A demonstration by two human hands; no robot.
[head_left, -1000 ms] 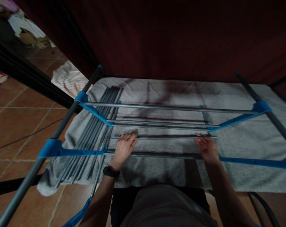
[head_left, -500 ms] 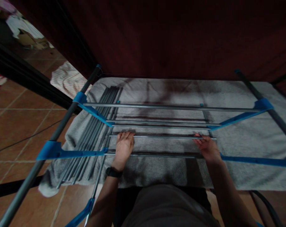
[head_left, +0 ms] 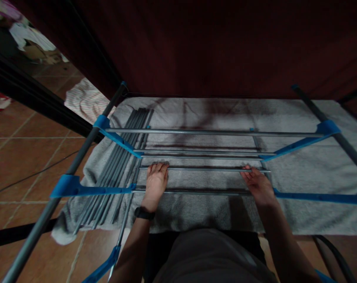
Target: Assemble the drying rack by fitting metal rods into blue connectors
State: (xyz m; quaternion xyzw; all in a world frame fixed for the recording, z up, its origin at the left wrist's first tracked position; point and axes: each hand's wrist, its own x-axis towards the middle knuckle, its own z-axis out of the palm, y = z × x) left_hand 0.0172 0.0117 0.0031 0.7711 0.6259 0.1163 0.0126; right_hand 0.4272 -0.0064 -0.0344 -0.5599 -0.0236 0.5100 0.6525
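Note:
A grey metal rod runs left to right across the middle of a drying-rack frame with blue plastic connectors. My left hand grips the rod near its left end, fingers curled over it. My right hand holds the same rod near its right end. Two more rods lie parallel just beyond it, and another rod crosses under my wrists. A black watch sits on my left wrist.
A grey towel covers the floor under the frame. A bundle of loose grey rods lies on the towel's left side. Brown tiled floor lies to the left, a dark red wall behind, and a striped cloth at the upper left.
Both hands keep hold of the rod; my left hand has straightened slightly along it. The view has shifted a little.

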